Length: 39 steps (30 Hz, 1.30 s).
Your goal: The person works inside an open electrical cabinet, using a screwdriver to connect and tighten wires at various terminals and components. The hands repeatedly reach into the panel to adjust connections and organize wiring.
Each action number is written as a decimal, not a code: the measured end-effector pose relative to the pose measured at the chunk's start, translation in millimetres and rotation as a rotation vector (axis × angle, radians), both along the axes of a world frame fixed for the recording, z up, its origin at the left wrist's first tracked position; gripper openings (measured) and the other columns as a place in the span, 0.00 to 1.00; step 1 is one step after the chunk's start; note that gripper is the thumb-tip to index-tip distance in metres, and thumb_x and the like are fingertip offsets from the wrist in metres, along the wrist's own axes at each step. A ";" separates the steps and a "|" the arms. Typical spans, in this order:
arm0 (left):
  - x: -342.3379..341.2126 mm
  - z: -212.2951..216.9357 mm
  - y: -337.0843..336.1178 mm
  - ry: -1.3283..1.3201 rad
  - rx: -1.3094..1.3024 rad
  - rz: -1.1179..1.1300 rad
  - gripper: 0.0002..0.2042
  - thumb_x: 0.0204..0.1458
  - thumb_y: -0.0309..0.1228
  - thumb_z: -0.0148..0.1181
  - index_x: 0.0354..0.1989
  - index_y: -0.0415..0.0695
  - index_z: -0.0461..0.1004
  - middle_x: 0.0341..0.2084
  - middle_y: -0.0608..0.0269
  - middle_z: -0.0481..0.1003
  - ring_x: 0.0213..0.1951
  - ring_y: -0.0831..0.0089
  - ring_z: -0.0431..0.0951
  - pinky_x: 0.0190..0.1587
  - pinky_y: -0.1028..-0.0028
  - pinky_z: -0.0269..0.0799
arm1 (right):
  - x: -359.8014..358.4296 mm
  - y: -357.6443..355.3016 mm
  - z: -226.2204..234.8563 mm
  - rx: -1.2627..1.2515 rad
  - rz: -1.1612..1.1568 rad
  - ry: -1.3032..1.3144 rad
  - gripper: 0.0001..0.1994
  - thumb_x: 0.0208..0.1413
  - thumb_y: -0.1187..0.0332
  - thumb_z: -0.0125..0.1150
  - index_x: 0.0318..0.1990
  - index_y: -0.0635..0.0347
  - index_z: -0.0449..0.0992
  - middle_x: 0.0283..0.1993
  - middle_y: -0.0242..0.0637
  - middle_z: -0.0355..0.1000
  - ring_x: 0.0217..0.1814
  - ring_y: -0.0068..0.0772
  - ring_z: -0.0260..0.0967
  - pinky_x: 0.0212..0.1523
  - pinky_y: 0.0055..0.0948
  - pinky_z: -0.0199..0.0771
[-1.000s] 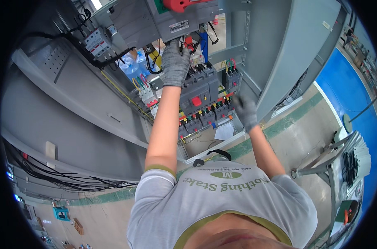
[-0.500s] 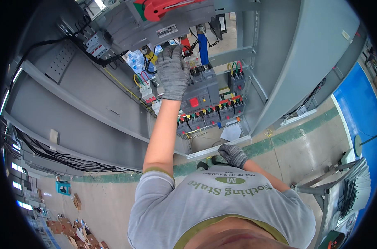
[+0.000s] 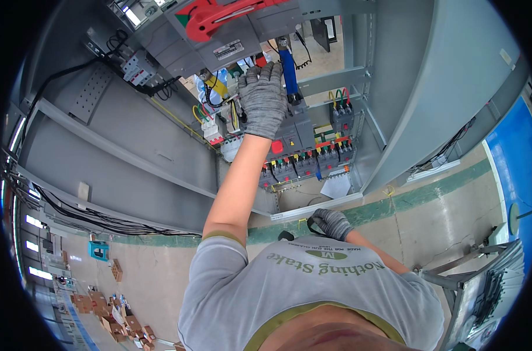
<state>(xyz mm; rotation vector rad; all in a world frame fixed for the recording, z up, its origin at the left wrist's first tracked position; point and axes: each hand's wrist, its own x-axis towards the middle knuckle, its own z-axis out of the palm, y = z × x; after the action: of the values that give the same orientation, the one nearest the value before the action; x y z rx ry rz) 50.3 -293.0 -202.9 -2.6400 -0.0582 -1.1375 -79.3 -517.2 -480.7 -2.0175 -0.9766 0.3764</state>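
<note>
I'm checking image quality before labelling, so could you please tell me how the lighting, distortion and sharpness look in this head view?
Head view: strong fisheye, so the grey cabinet door and floor stripe bow toward a black rim; even, bright light with no harsh glare; the left hand on the breakers is sharp, the right hand slightly soft; the shirt fills the lower edge.

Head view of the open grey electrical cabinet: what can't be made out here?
- Left gloved hand: its fingertips press among the wires, so what they touch is hidden.
- Right gloved hand: curled by the chest around a dark thing, mostly hidden by the fingers and grey shirt.
- Row of small breakers: markings too small.
</note>
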 end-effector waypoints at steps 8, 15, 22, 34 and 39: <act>22.9 8.1 7.5 -0.151 0.047 -0.016 0.15 0.45 0.31 0.50 0.43 0.52 0.73 0.41 0.64 0.73 0.48 0.62 0.67 0.51 0.54 0.57 | 4.2 8.9 -7.2 -0.076 0.013 -0.038 0.09 0.53 0.63 0.50 0.34 0.56 0.73 0.32 0.48 0.72 0.36 0.52 0.69 0.38 0.45 0.69; 25.6 11.1 19.6 -0.294 0.022 -0.122 0.11 0.40 0.32 0.54 0.34 0.49 0.74 0.34 0.59 0.74 0.41 0.56 0.69 0.47 0.54 0.60 | 4.8 9.9 -3.4 -0.110 0.016 -0.029 0.10 0.53 0.62 0.50 0.34 0.57 0.73 0.32 0.48 0.72 0.36 0.53 0.69 0.38 0.46 0.68; 30.0 12.9 23.8 -0.324 0.082 -0.066 0.15 0.41 0.31 0.54 0.39 0.45 0.71 0.34 0.56 0.73 0.42 0.56 0.69 0.48 0.53 0.59 | 4.7 3.4 2.3 -0.135 0.016 0.009 0.11 0.54 0.61 0.49 0.34 0.57 0.73 0.33 0.48 0.73 0.36 0.53 0.70 0.38 0.46 0.68; -87.4 -42.7 68.7 -0.460 -0.537 -0.133 0.11 0.47 0.25 0.56 0.41 0.42 0.71 0.40 0.57 0.72 0.45 0.63 0.68 0.48 0.67 0.62 | -4.5 -0.5 -25.9 -0.131 0.022 -0.022 0.09 0.51 0.63 0.53 0.35 0.55 0.75 0.33 0.47 0.73 0.36 0.52 0.70 0.39 0.44 0.69; -105.0 -29.8 83.0 -0.463 -0.742 -0.220 0.14 0.48 0.26 0.56 0.45 0.40 0.70 0.43 0.55 0.70 0.49 0.67 0.67 0.53 0.70 0.60 | 3.7 22.3 -13.6 -0.091 0.017 -0.034 0.07 0.50 0.67 0.55 0.35 0.58 0.75 0.32 0.47 0.72 0.35 0.51 0.70 0.38 0.40 0.70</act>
<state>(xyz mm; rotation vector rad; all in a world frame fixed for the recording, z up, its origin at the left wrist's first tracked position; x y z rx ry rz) -54.6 -210.0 -232.7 -2.9495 -0.3461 -2.1279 -75.6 -494.9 -494.3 -2.1046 -1.0139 0.4033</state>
